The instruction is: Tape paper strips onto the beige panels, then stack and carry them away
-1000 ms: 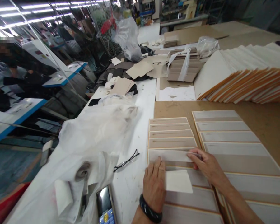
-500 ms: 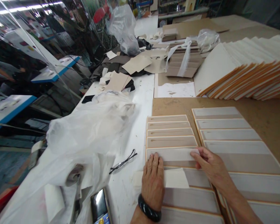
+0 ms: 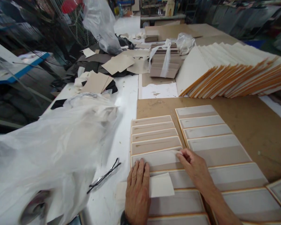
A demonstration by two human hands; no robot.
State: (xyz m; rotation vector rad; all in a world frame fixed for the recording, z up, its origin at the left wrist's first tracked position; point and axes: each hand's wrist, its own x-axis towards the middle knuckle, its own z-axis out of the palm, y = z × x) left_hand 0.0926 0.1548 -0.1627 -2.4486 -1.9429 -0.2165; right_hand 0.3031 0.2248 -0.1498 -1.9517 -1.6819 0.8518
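Note:
My left hand (image 3: 137, 187) lies flat, fingers stretched out, on the near end of a column of overlapping tan panels (image 3: 154, 137). Its fingertips rest on a pale grey strip (image 3: 158, 157) that lies across the nearest panel. My right hand (image 3: 195, 167) pinches the right end of that strip, thumb and fingers together at its corner. A loose white paper piece (image 3: 161, 185) lies just right of my left hand. A second column of larger grey-and-tan panels (image 3: 213, 143) runs beside my right hand on the brown board (image 3: 248, 118).
A crumpled clear plastic sheet (image 3: 51, 140) covers the white table on the left, with a pair of glasses (image 3: 104, 178) beside it. A fanned stack of cream sheets with orange edges (image 3: 236, 72) lies at the back right, and a tied bundle of tan pieces (image 3: 164, 62) behind.
The camera has swung right and down, so everything shifted left in view. My right hand's pinch on the strip's right end has stayed, and my left hand has kept pressing flat.

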